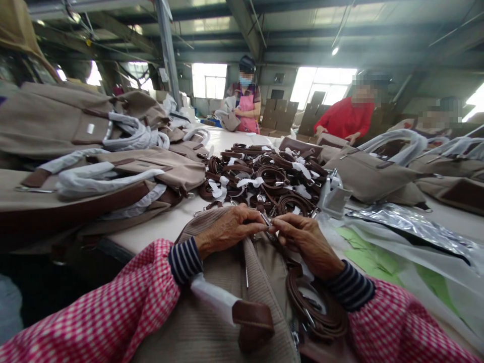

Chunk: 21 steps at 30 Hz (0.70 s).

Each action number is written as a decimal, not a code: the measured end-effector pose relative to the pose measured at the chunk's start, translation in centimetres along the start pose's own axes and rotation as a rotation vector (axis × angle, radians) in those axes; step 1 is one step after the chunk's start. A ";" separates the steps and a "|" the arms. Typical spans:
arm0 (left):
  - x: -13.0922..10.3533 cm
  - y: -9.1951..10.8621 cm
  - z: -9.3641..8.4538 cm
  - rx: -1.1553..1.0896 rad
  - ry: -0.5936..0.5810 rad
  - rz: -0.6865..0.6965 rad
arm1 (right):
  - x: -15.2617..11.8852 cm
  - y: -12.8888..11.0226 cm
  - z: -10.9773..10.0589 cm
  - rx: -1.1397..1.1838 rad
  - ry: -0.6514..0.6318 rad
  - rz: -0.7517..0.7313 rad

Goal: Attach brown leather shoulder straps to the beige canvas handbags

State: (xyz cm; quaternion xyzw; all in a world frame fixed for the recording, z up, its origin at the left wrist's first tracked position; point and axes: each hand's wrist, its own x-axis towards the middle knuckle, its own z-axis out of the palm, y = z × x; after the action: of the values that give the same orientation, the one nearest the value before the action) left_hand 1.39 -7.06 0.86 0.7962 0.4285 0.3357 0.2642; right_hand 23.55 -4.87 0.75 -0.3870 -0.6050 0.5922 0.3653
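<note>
A taupe ribbed handbag (204,322) lies in front of me, its brown leather handle tab (254,318) and white-wrapped handle facing up. At its far end, my left hand (236,224) pinches one side of a small silvery metal piece (266,220). The fingertips of my right hand (308,244) close on the other side of that piece; its exact kind is partly hidden by the fingers. Below my right wrist, a coiled brown strap (321,312) with metal fittings rests against the bag.
A heap of coiled brown straps (264,176) with white wrapping lies beyond my hands. Taupe bags (162,169) are stacked at left, and more bags (363,171) stand at right. Green sheets (370,252) lie under clear plastic. Several co-workers, one in a pink apron (247,113), are across the table.
</note>
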 end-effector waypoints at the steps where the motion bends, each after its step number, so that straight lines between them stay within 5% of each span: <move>1: 0.0 0.0 0.0 0.011 0.005 0.003 | 0.0 0.0 0.0 -0.010 -0.001 0.006; 21: 0.0 0.5 0.0 0.085 0.013 -0.017 | 0.2 0.4 0.4 -0.015 -0.005 0.046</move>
State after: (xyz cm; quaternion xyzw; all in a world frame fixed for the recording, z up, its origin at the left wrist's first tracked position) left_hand 1.63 -7.27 1.19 0.8008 0.4508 0.3200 0.2303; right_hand 23.14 -4.88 0.31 -0.4023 -0.6013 0.5968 0.3470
